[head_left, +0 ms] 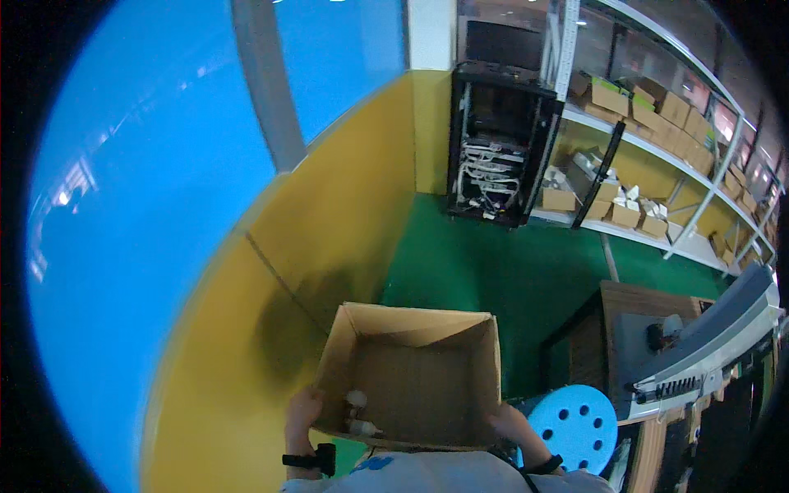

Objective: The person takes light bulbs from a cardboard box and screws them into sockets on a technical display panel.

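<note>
An open cardboard box is held up in front of my body, its mouth facing me. My left hand grips its left wall near the front corner, and my right hand does the same on the right wall. Both hands are closed on the cardboard, with some fingers hidden behind or inside the walls. Inside, at the near left corner, lie a small white rounded piece and a white bulb-shaped piece. The rest of the box bottom shows bare brown cardboard.
A blue round stool with holes stands close to my right arm. Beyond it is a wooden desk carrying grey equipment. A yellow and blue wall curves along my left. Ahead are a black rack and shelves with cartons.
</note>
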